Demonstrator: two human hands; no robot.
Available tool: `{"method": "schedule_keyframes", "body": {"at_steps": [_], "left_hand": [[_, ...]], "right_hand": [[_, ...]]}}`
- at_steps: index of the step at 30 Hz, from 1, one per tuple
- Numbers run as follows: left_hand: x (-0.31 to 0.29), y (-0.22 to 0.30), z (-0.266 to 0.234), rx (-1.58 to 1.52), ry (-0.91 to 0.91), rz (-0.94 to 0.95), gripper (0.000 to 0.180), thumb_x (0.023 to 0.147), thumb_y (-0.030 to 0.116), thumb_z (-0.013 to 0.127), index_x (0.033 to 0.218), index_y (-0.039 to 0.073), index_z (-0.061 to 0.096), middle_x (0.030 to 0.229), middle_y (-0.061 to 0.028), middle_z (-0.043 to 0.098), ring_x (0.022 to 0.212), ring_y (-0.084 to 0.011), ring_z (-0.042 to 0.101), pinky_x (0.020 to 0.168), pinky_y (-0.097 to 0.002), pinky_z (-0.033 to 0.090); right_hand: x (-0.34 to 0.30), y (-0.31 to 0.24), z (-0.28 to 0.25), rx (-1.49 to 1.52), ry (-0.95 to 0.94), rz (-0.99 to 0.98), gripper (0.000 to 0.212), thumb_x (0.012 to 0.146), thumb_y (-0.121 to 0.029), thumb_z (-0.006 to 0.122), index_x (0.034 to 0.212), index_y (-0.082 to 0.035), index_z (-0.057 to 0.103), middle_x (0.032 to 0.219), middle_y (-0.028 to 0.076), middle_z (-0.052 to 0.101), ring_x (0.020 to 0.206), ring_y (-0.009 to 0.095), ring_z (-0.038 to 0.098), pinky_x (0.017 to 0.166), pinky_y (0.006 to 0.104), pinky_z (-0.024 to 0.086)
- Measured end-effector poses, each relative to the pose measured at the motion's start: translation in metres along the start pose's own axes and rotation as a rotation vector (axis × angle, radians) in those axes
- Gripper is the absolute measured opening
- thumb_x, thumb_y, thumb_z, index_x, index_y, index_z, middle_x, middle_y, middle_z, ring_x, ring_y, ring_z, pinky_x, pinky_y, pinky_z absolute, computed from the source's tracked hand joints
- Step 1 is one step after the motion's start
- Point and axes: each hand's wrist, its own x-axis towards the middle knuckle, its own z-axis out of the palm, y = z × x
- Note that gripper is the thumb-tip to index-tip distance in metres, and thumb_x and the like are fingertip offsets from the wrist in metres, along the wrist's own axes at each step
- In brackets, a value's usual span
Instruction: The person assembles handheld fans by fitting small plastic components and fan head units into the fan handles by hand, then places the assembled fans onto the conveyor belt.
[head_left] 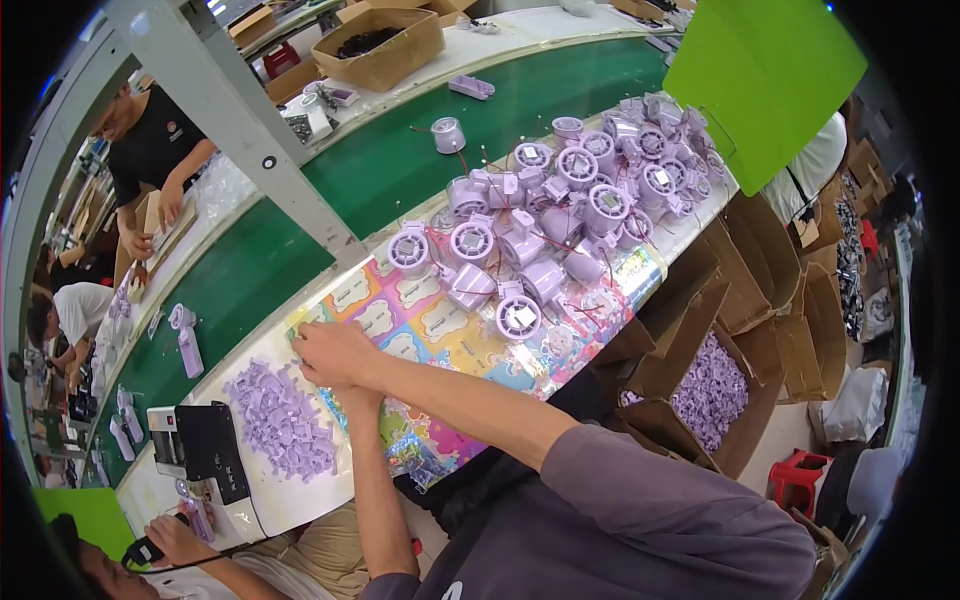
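Both hands meet at the edge of the clip pile (283, 420) on the surface (300, 500). The right hand (335, 352) covers the left hand (352, 388), so can't tell the fingers' state. Fan housings (545, 230) are heaped within reach.

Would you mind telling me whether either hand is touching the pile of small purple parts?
Cannot tell. In the head view the stacked hands rest at the edge of the pile of small purple parts, but no clear contact or gap shows.
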Motion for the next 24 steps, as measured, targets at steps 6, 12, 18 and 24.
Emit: {"method": "schedule_keyframes", "body": {"at_steps": [6, 12, 18, 24], "left_hand": [[0.002, 0.008, -0.008, -0.005, -0.066, -0.003, 0.049, 0.094, 0.028, 0.061, 0.139, 0.011, 0.051, 0.138, -0.0123, 0.056, 0.128, -0.0310, 0.051, 0.104, -0.0450, 0.038], [0.003, 0.004, -0.007, 0.052, -0.126, 0.006, 0.052, 0.094, 0.028, 0.061, 0.142, 0.009, 0.049, 0.141, -0.0133, 0.054, 0.132, -0.0313, 0.049, 0.108, -0.0440, 0.037], [0.003, 0.010, -0.013, -0.033, -0.152, -0.063, 0.055, 0.096, 0.031, 0.060, 0.144, 0.009, 0.047, 0.145, -0.0131, 0.052, 0.135, -0.0311, 0.047, 0.111, -0.0445, 0.034], [0.003, 0.010, -0.011, 0.067, -0.078, 0.035, 0.056, 0.095, 0.029, 0.061, 0.145, 0.008, 0.047, 0.144, -0.0148, 0.052, 0.133, -0.0324, 0.048, 0.110, -0.0467, 0.034]], "right_hand": [[0.004, 0.000, -0.008, 0.084, -0.035, 0.020, 0.024, 0.084, -0.024, 0.064, 0.091, -0.002, 0.066, 0.096, 0.016, 0.063, 0.093, 0.034, 0.067, 0.078, 0.0483, 0.054], [0.009, 0.003, -0.003, 0.070, -0.010, 0.033, 0.025, 0.087, -0.029, 0.063, 0.089, -0.004, 0.064, 0.094, 0.013, 0.062, 0.090, 0.034, 0.067, 0.073, 0.0489, 0.056], [0.011, 0.004, -0.001, 0.081, 0.003, 0.034, 0.026, 0.087, -0.030, 0.063, 0.089, -0.004, 0.064, 0.093, 0.014, 0.062, 0.089, 0.035, 0.067, 0.073, 0.0486, 0.056], [0.013, 0.004, -0.002, 0.089, -0.010, 0.047, 0.027, 0.087, -0.030, 0.063, 0.091, -0.003, 0.063, 0.093, 0.014, 0.062, 0.089, 0.035, 0.066, 0.073, 0.0487, 0.055]]}}
